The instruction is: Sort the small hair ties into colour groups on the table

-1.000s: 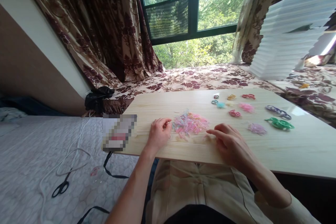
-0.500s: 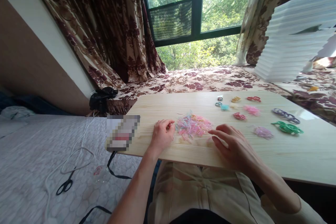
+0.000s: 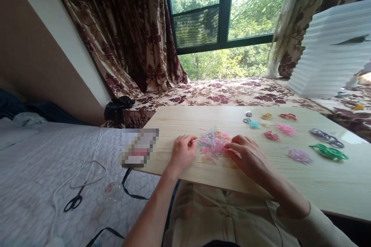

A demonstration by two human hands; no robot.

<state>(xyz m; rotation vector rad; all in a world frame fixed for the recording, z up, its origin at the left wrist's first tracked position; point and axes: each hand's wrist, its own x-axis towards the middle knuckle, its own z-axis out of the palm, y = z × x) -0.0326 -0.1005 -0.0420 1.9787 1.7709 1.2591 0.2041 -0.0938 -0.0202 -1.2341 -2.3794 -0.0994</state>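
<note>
A loose pile of small, thin elastic bands (image 3: 213, 144), translucent pink, pale blue and orange, lies on the light wooden table (image 3: 185, 117). At its left edge rests my left hand (image 3: 184, 151), fingers curled in with thumb and index close together; whatever they hold, if anything, is too small to make out. From the right, my right hand (image 3: 246, 154) reaches over the pile's edge. Its fingers are stretched out, with the fingertips touching the bands and the thumb just below. Right of it lie a lilac bunch of bands (image 3: 300, 155) and a pink bunch (image 3: 285, 129).
Coiled ties in green (image 3: 330, 151), purple (image 3: 327, 137), red (image 3: 288, 116) and yellow (image 3: 267, 115) lie on the table's right side. A blurred-out item (image 3: 140, 148) sits at the left edge. Scissors (image 3: 73, 202) and a white cable (image 3: 84, 166) lie on the bed.
My right hand has moved left, its fingertips now at the pile's bands. My left hand stays curled by the pile. The whole view has shifted slightly.
</note>
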